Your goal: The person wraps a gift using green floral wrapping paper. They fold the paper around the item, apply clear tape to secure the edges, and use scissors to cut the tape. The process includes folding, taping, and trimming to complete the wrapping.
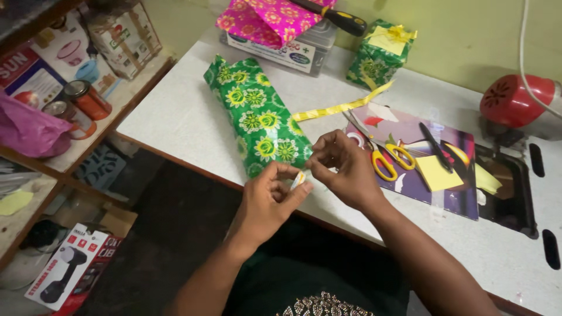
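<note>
Free room: bare white worktop (175, 117) left of the long green flower-patterned wrapped parcel (257, 114); bare strip along the near edge, lower right. Obstacles: the parcel lying diagonally at centre; yellow-handled scissors (386, 158) and black pen (434, 146) on the purple sheet (421, 181) to the right; small green wrapped box (379, 55) and grey plastic case (293, 50) at the back; red round appliance (515, 99) far right.

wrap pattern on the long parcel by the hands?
Green parcel with yellow-and-white flower print, glossy; head view.
</note>
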